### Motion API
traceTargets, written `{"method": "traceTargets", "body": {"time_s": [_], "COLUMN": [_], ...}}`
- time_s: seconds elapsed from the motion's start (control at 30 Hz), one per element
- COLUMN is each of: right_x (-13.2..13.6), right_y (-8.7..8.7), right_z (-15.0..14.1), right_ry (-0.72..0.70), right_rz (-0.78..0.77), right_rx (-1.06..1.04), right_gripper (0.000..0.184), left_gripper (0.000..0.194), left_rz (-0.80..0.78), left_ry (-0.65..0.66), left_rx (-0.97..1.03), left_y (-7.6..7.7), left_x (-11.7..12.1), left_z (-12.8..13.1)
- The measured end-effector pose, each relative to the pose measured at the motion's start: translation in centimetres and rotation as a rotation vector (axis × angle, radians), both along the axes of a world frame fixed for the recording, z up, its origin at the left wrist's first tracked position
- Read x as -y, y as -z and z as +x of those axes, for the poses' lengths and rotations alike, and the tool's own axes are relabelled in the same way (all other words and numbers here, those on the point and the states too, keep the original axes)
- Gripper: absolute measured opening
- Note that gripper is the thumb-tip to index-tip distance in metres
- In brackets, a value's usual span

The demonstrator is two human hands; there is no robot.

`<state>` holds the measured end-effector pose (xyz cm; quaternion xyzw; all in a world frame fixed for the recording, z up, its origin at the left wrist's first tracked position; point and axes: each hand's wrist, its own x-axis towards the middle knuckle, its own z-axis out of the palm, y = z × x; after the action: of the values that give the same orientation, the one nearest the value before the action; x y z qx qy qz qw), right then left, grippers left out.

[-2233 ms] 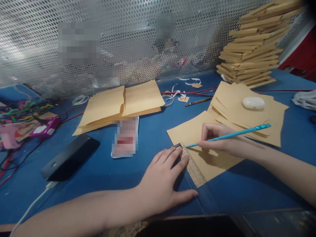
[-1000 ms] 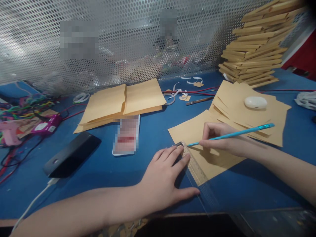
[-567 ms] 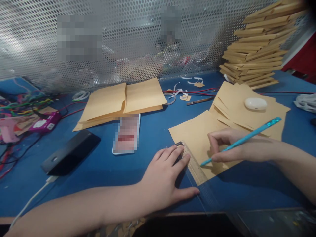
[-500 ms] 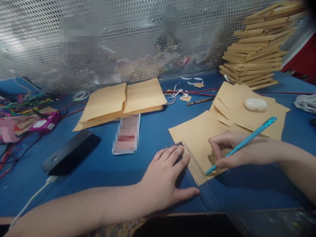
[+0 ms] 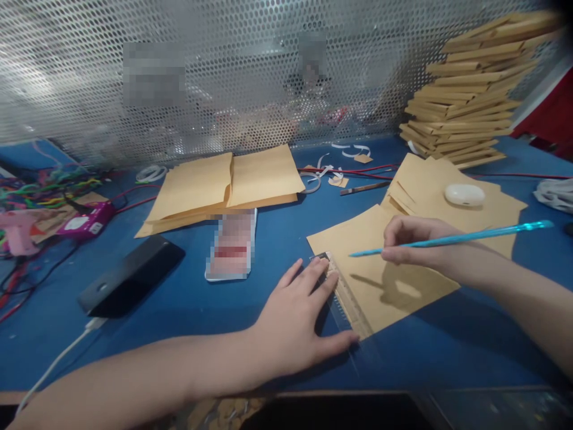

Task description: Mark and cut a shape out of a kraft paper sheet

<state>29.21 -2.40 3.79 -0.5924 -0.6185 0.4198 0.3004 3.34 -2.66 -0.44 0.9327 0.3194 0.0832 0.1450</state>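
Observation:
My left hand [image 5: 299, 316] lies with its fingers spread on a clear ruler [image 5: 351, 304], which sits along the left edge of a brown paper sheet [image 5: 358, 239]. Held in my right hand [image 5: 416, 245] is a turquoise pencil [image 5: 461, 237], its tip pointing left. The hand's shadow on the sheet shows the pencil raised off the paper. Just behind the right hand are more brown sheets [image 5: 418, 179] with a white earbud case [image 5: 464, 194] on top. Any line on the sheet is too faint to make out.
A tall stack of folded brown envelopes [image 5: 461, 101] stands back right. Folded brown paper [image 5: 264, 176], a phone [image 5: 230, 248] and a dark power bank [image 5: 132, 278] with a white cable are left. Paper scraps [image 5: 338, 180] lie by a perforated metal screen [image 5: 250, 71].
My right hand drew the pencil down along the ruler toward the sheet's near edge, then lifted it up and away. The ruler and my left hand shifted slightly left.

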Motion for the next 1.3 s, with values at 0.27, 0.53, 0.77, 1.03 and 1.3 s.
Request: {"method": "traceTargets", "body": {"time_s": [0.27, 0.53, 0.77, 1.03, 1.3], "right_x": [-0.6, -0.8, -1.3, -1.0, -0.9], "right_y": [1.5, 2.9, 4.1, 3.4, 3.1], "right_z": [-1.2, -1.7, -1.5, -2.0, -2.0], "right_ry": [0.114, 0.11, 0.126, 0.113, 0.096], "right_rz": [-0.004, 0.104, 0.094, 0.103, 0.115], "right_rx": [-0.132, -0.196, -0.12, -0.102, -0.034], "right_gripper": [0.029, 0.024, 0.028, 0.028, 0.026], "left_gripper": [0.086, 0.084, 0.085, 0.085, 0.085], "left_rz": [0.033, 0.012, -0.012, -0.017, -0.022], "left_ry": [-0.073, -0.074, -0.074, -0.077, -0.083], "left_rx": [-0.032, -0.054, -0.059, -0.069, -0.072], "left_y": [0.2, 0.3, 0.3, 0.4, 0.4], "left_x": [-2.0, -2.7, -3.1, -3.0, -3.1], "left_z": [0.2, 0.6, 0.9, 0.9, 0.9]}}
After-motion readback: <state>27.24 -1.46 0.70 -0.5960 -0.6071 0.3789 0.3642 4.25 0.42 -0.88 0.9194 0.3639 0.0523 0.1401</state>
